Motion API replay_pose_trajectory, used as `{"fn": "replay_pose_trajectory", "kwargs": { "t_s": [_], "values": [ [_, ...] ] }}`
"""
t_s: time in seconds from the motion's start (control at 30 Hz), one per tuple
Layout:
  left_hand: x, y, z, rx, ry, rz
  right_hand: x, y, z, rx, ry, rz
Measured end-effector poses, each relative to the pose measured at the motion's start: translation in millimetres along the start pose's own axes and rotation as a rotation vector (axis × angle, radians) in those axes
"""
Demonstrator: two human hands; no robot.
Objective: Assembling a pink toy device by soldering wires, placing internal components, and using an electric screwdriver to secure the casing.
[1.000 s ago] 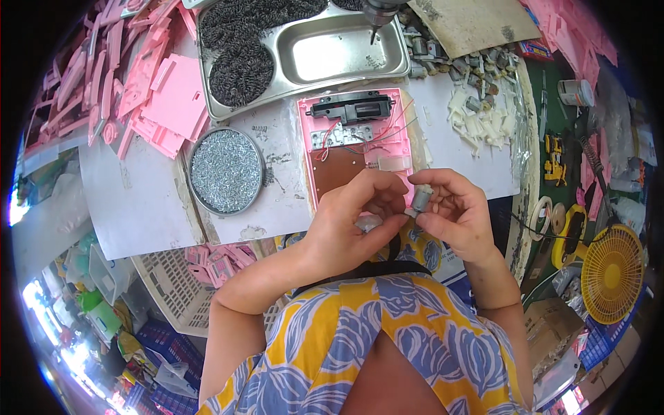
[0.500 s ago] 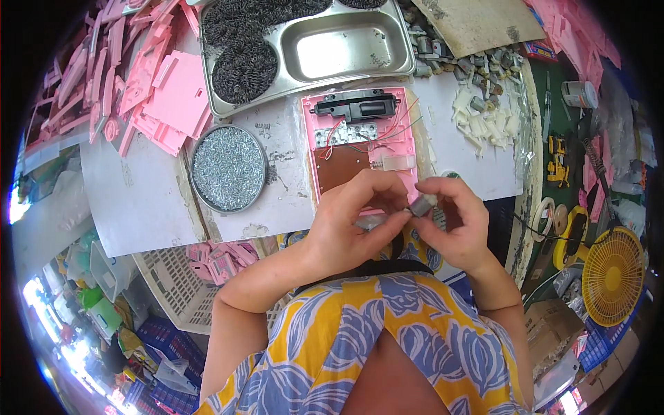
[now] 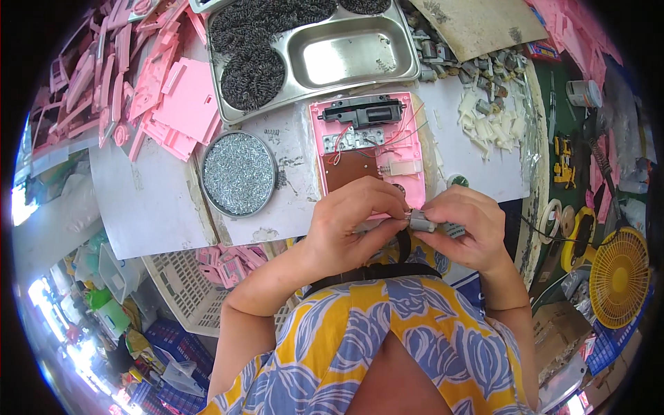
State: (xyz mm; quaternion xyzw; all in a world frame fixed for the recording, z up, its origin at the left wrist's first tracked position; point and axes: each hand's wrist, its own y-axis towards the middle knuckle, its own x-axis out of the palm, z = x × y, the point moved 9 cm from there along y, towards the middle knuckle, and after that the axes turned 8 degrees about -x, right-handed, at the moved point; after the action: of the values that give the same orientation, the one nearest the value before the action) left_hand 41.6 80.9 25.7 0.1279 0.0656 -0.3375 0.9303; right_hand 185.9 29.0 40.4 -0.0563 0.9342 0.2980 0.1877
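Between the fingertips of my right hand (image 3: 470, 225) is a small silver-grey motor (image 3: 420, 221), lying on its side. My left hand (image 3: 353, 221) is closed in a pinch at the motor's left end; what sits between its fingertips is too small to make out. Both hands are over the near edge of a pink plastic housing (image 3: 415, 187) lying on the table. Inside the housing are a black mechanism (image 3: 363, 112), a metal plate (image 3: 354, 138), thin red and green wires, a brown board (image 3: 349, 169) and a pale rectangular piece (image 3: 407, 168). My left hand hides part of its lower side.
A metal tray (image 3: 351, 55) with dark springs stands at the back. Left are a round dish of screws (image 3: 238, 173) and piled pink parts (image 3: 187, 104). More motors and white plastic pieces (image 3: 494, 124) lie right, near a yellow fan (image 3: 619, 277). A basket (image 3: 180, 290) sits below the table edge.
The motor has turned from a tilted to a nearly level position, and my right fingers have shifted to its right end. My left hand keeps its pinch. The whole view has shifted slightly.
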Motion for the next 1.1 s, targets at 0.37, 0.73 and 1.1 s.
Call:
{"fn": "replay_pose_trajectory", "kwargs": {
  "t_s": [0.37,0.73,1.1],
  "values": [
    [2,3,0,0.042,0.154,0.038,-7,-5,1,-0.035,-0.198,-0.037],
    [7,60,-19,-0.008,1.004,0.163,-36,-15,28,0.068,-0.223,0.084],
    [-18,40,-17,0.08,0.675,0.243,-27,-2,68,0.39,-0.064,0.031]
  ]
}}
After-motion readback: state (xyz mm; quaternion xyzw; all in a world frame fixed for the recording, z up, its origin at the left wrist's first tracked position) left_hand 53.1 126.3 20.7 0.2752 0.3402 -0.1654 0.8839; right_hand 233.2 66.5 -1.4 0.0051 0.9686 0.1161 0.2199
